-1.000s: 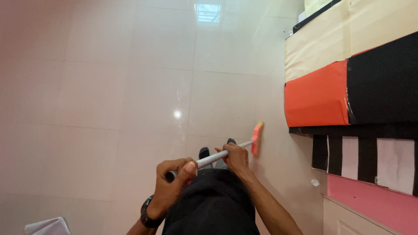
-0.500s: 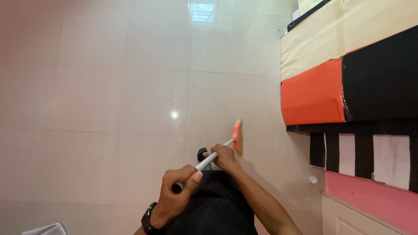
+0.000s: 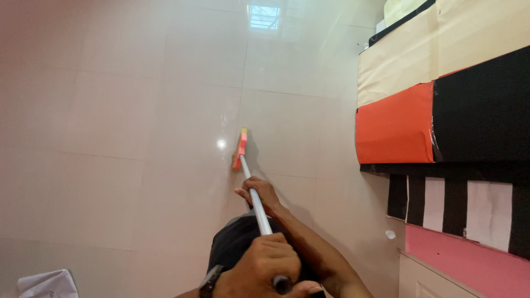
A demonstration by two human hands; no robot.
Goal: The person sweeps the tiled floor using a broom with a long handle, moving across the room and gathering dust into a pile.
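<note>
Swung leftward since the earlier frame, the broom head [image 3: 239, 149] rests mid-floor [image 3: 110, 110], both hands, left [image 3: 259, 270] and right [image 3: 259, 194], clamped on its handle [image 3: 255, 198]; crumpled paper [image 3: 47, 284] remains unswept.

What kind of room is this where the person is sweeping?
Probably a room in a home. The floor is glossy pale tile, and on the right sits low furniture wrapped in orange, black and cream coverings. Both hands hold a broom.
</note>
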